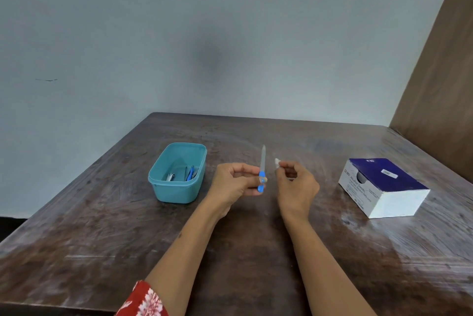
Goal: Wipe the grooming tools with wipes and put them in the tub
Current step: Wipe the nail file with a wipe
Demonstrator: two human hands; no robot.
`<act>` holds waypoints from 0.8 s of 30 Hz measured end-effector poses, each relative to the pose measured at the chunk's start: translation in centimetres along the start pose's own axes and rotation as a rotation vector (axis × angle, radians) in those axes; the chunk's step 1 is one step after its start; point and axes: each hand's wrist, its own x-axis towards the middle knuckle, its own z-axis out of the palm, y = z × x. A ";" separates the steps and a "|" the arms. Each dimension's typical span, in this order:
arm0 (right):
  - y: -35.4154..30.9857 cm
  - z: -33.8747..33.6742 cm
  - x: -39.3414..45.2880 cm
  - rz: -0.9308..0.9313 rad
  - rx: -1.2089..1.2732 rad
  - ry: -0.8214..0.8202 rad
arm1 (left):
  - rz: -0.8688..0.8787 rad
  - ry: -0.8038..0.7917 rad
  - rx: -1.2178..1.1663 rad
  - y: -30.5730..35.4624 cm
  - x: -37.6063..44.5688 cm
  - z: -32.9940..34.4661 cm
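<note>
The left hand [236, 180] pinched the blue handle of a nail file [262, 171], holding it upright above the desk [256, 251]. The right hand [294, 182] pinched a small white wipe [277, 162] just beside the file, not touching it. The tub [163, 191] sat to the left with tools inside. A hard wipe could knock the thin file loose, or its pointy tip might poke a finger.
</note>
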 end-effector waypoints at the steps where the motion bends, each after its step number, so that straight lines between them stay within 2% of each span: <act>1: 0.0 0.0 0.0 0.007 0.012 0.000 | 0.043 0.034 -0.009 0.4 -0.2 -0.1; 6: 0.0 -0.1 0.2 -0.002 0.041 0.020 | 0.331 0.320 0.261 4.4 -1.1 -3.3; 9: -0.5 0.3 -0.3 -0.009 0.058 -0.021 | 0.357 0.574 0.613 6.8 -2.0 -6.7; 10: -0.4 0.3 -0.4 -0.010 0.059 -0.030 | 0.318 0.600 0.741 7.1 -1.8 -7.4; 13: -0.4 0.3 -0.4 -0.020 0.055 -0.027 | 0.119 0.566 1.021 6.7 -1.2 -8.1; 17: -0.2 0.3 -0.3 -0.022 0.044 -0.031 | -0.085 0.526 1.164 6.1 -0.5 -7.8; 21: -0.1 0.4 -0.3 -0.032 0.018 -0.031 | -0.120 0.508 1.234 5.5 -0.1 -7.4; 24: -0.3 0.3 -0.4 -0.023 0.024 -0.046 | -0.068 0.533 1.285 5.7 -0.8 -7.1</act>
